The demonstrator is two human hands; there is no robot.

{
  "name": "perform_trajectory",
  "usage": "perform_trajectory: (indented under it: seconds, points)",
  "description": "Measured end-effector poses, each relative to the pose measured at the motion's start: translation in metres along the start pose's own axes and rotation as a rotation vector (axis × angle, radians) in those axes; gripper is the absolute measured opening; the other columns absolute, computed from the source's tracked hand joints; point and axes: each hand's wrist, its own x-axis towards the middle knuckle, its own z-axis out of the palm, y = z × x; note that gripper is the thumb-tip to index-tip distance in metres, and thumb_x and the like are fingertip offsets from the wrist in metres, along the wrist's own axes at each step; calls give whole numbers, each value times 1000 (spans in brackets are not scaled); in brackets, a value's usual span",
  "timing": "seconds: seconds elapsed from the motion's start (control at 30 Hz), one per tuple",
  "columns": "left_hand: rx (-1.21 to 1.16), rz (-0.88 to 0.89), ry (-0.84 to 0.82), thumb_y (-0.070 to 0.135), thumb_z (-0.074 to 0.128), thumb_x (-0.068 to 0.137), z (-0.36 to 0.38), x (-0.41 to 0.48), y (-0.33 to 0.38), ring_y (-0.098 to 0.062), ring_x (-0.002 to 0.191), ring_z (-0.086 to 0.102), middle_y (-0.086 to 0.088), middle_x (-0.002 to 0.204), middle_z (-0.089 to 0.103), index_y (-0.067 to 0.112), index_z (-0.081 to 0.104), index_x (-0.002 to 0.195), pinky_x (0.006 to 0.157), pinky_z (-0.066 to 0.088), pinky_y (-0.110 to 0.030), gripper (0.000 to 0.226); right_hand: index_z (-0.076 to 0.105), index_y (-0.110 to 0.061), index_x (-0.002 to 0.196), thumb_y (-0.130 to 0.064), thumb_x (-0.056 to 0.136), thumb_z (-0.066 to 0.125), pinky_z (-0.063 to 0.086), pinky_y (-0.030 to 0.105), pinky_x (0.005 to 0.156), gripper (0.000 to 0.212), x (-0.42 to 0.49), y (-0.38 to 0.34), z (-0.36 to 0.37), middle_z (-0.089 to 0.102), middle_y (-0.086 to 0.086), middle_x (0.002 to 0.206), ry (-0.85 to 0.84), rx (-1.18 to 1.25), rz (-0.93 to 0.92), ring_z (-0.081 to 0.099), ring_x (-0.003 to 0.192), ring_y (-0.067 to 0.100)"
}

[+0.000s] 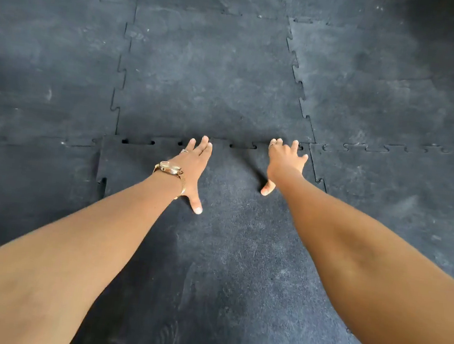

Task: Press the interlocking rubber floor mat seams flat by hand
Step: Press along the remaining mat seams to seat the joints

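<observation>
Fingers: spread on both your hands, tips at the seam (240,145).
Left hand (192,165): flat on the near mat (224,256), thumb pointing back.
Right hand (284,164): pressing beside it.
Seam: straight ahead, gaps showing between tabs.
Wrist: gold watch (170,167), left.

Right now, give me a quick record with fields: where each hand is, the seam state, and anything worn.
left hand: flat on the near mat, fingertips at the far seam
right hand: fingers spread, fingertips on the same seam
seam state: dark gaps open between tabs left of the left hand and between the hands; not fully seated
watch: gold, on left wrist
rings: one on each hand
held items: none
</observation>
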Motion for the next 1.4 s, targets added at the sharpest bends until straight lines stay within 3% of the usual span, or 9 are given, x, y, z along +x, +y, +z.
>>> perform_trajectory:
  seconds: [0.13,0.23,0.3,0.43,0.63,0.83,1.0,1.2,1.4]
  points:
    - [-25,-29,-30,35,97,43,4,2,2,-27,146,-20,2,158,-28,11,-18,151,110,35,-52,160,-9,-10,154,-6,68,84,24,58,112,126,-16,-30,4,-9,-2,163,92,-114,-306,-7,148,35]
    - [-44,-30,-21,33,97,45,3,1,1,-25,146,-20,2,159,-26,13,-18,151,111,36,-49,158,-15,-11,153,-18,60,91,24,59,111,141,-24,-49,5,-18,-3,161,-53,-106,-442,-7,149,32]
    - [-42,-30,-29,31,96,49,-3,0,3,-26,146,-20,0,159,-25,11,-18,151,114,30,-45,155,-15,-11,153,-32,54,93,20,57,113,149,-22,-55,5,-19,-3,161,-85,-128,-413,-7,149,32]
    - [55,-70,-43,33,94,52,-7,0,14,-32,147,-15,-8,160,-20,4,-16,151,118,15,-41,151,-14,-8,152,-36,57,91,4,52,120,145,-23,-68,13,-13,4,163,18,-269,-362,-11,149,33]
    - [106,-127,-14,21,88,65,-9,16,26,-34,149,-5,-17,160,-12,1,-5,152,118,17,-47,129,-12,-8,152,-48,56,88,-4,53,119,145,-14,-70,8,-7,6,163,10,-393,-350,-11,148,35]
    - [113,-91,-56,37,96,46,-14,10,17,-23,149,-9,-8,161,-16,7,-8,152,113,30,-40,152,-9,-5,152,-46,57,88,-4,52,120,143,-15,-71,6,-3,9,163,13,-402,-373,-6,149,35]
    - [101,-57,-56,51,92,43,-11,5,0,-9,148,-13,8,160,-21,18,-14,153,101,46,-41,156,-9,-1,152,-41,57,90,-2,52,120,142,-16,-71,8,-3,13,162,0,-401,-390,-5,150,32]
    - [112,-86,-20,49,93,44,-6,3,5,-14,148,-14,7,161,-19,17,-12,153,99,46,-43,155,-1,7,150,-27,65,87,2,44,122,127,-23,-84,4,4,25,160,41,-445,-408,3,149,35]
    - [129,30,72,59,86,50,1,-5,-7,-14,149,-11,-4,161,-17,18,-2,155,106,41,-44,143,-1,2,152,-26,57,92,7,45,122,136,-27,-77,6,3,17,162,56,-303,-379,6,150,29]
